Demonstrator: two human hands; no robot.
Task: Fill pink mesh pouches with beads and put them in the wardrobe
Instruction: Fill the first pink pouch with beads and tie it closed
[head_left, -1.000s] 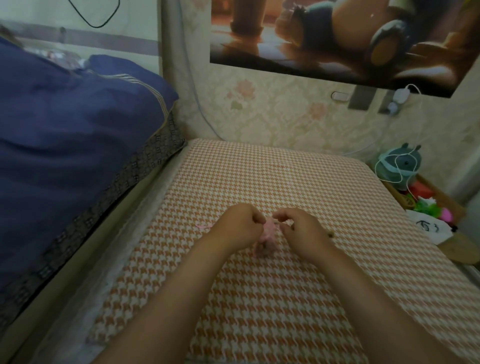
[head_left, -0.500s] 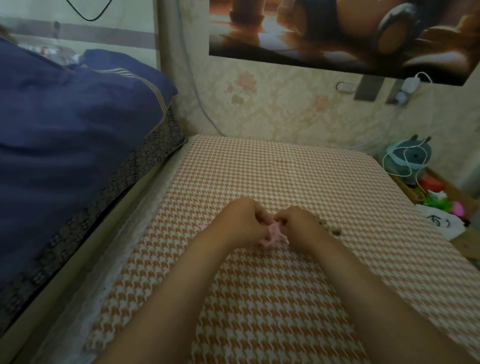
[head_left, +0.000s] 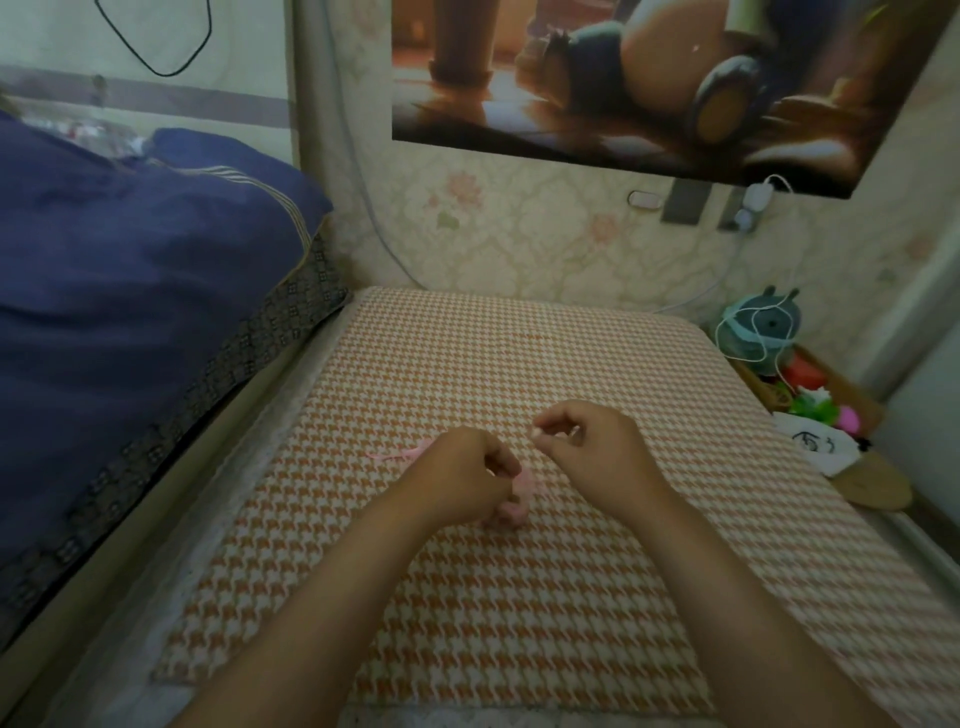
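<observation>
Checked mat (head_left: 519, 364) open ahead; bedding (head_left: 130, 312) left, toys (head_left: 813, 408) right.

Right hand (head_left: 587, 447) lifted off pouch (head_left: 521, 501); hands now apart.

I am looking into a bedroom in someone's home. A bed with a dark blue quilt (head_left: 130, 312) lies on my left. The floral wallpaper (head_left: 519, 234) carries a cartoon poster (head_left: 623, 78), and a white charger (head_left: 756, 200) sits in a wall socket. A round teal toy (head_left: 774, 318) stands by the orange houndstooth pad (head_left: 519, 353).
</observation>
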